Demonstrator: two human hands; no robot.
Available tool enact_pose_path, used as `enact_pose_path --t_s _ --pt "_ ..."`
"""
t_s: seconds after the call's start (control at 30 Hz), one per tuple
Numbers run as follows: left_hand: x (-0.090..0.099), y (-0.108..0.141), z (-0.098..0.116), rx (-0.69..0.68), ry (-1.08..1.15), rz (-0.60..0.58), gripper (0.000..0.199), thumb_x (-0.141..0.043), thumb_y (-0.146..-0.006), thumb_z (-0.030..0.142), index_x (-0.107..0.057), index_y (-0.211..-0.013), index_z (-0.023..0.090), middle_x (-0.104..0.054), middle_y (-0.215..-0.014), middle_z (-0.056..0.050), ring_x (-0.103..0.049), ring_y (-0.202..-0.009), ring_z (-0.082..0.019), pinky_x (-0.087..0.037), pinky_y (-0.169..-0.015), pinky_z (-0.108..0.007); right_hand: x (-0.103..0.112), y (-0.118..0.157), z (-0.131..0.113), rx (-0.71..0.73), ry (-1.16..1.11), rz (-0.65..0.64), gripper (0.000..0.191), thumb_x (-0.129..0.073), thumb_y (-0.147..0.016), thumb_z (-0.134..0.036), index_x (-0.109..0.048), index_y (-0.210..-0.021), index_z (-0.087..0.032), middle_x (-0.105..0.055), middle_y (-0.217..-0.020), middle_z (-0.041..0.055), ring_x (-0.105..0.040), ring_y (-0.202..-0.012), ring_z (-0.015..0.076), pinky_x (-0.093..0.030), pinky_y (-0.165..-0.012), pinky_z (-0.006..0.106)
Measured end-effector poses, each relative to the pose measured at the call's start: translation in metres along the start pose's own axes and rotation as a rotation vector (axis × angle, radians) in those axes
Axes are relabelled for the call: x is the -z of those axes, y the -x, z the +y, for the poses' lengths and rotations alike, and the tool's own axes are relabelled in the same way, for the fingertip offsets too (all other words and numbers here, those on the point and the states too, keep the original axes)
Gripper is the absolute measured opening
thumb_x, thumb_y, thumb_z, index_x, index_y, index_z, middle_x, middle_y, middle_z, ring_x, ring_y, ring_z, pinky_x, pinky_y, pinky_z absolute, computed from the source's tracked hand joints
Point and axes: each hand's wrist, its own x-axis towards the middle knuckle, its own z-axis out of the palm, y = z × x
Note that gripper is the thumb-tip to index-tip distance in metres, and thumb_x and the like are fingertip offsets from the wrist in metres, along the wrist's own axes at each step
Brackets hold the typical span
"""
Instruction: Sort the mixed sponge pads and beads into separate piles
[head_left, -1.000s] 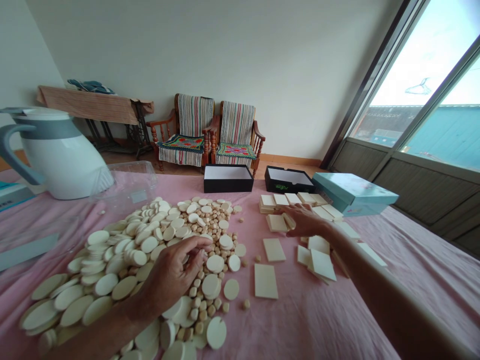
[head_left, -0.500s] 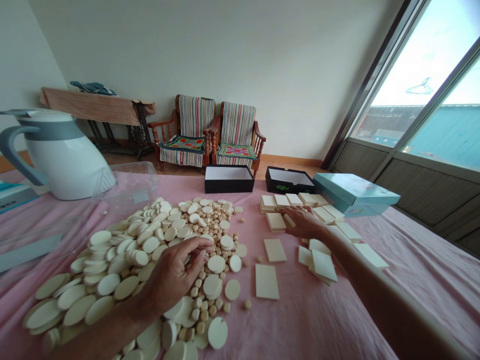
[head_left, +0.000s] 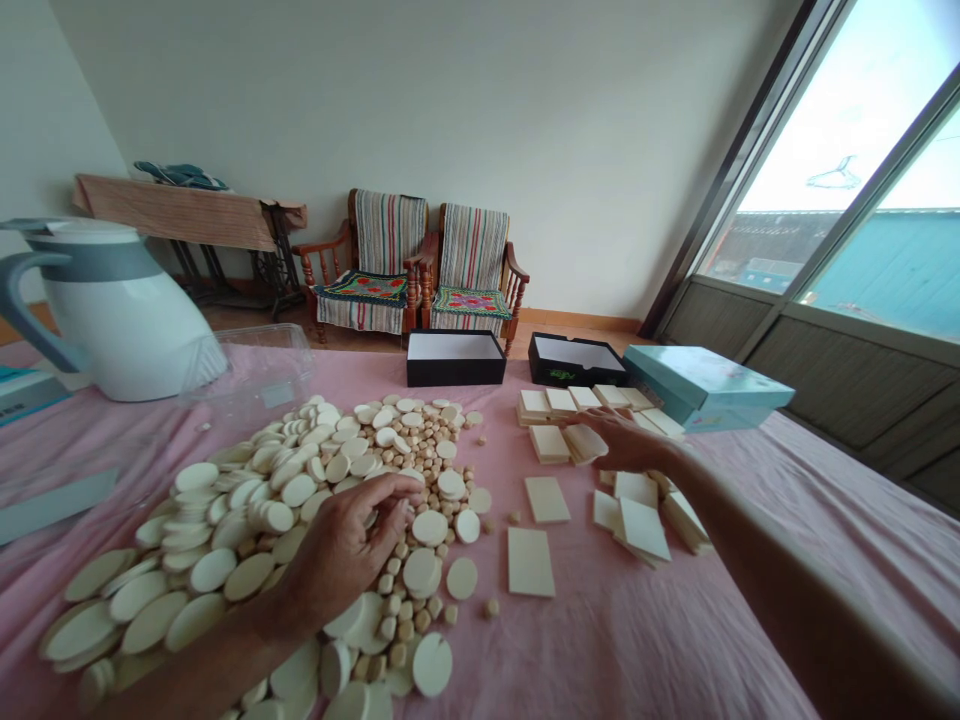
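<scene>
No complete word can be read. Small bright green lettering (head_left: 562,375) stands on the near wall of the right-hand black box (head_left: 600,379) at the table's far side; its shapes are too small and stylised to make out. At the far left edge, a blue-and-white carton (head_left: 34,393), cut off by the frame, bears dark capitals on its side; the last two look like "ER". Through the window at upper right, pale marks resembling writing run along a grey wall (head_left: 799,235) outside, too faint and distant to decipher.
</scene>
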Motion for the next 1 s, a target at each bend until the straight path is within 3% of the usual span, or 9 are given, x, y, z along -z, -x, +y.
enact_pose_path --t_s 0.17,0.33,0.73,1.0 --pt "0.000 0.000 -0.001 -0.009 -0.013 0.022 0.018 -0.051 -0.087 0.023 -0.064 -0.099 0.023 -0.074 -0.088 0.002 -0.071 -0.076 -0.012 -0.055 -0.072 -0.019 -0.001 -0.007 -0.005 -0.081 0.040 -0.037 0.080 -0.064 -0.065 -0.022 -0.042 -0.142 -0.020 -0.044 -0.145 0.0146 -0.037 -0.133 0.0339 -0.025 -0.108 0.050" --pt "0.001 0.000 -0.001 -0.013 -0.007 0.014 0.017 -0.051 -0.087 0.022 -0.064 -0.098 0.023 -0.074 -0.087 0.002 -0.071 -0.076 -0.012 -0.055 -0.070 -0.017 -0.006 -0.009 -0.004 -0.056 0.047 -0.001 0.076 -0.064 -0.066 -0.025 -0.046 -0.139 -0.020 -0.051 -0.137 0.0158 -0.043 -0.127 0.0357 -0.028 -0.104 0.054" --pt "0.003 -0.001 0.004 -0.015 -0.028 0.013 0.017 -0.050 -0.087 0.022 -0.065 -0.096 0.023 -0.074 -0.086 0.003 -0.071 -0.076 -0.012 -0.055 -0.068 -0.017 0.001 -0.007 -0.009 -0.084 0.043 -0.040 0.084 -0.070 -0.065 -0.029 -0.041 -0.143 -0.022 -0.046 -0.142 0.0156 -0.039 -0.131 0.0353 -0.026 -0.106 0.053" --pt "0.002 -0.002 0.003 -0.018 -0.042 0.006 0.018 -0.049 -0.087 0.022 -0.065 -0.096 0.023 -0.074 -0.087 0.002 -0.071 -0.077 -0.013 -0.054 -0.070 -0.018 0.004 -0.005 0.002 -0.065 0.020 -0.054 0.074 -0.067 -0.071 -0.030 -0.044 -0.141 -0.021 -0.046 -0.143 0.0146 -0.038 -0.132 0.0343 -0.026 -0.109 0.052"
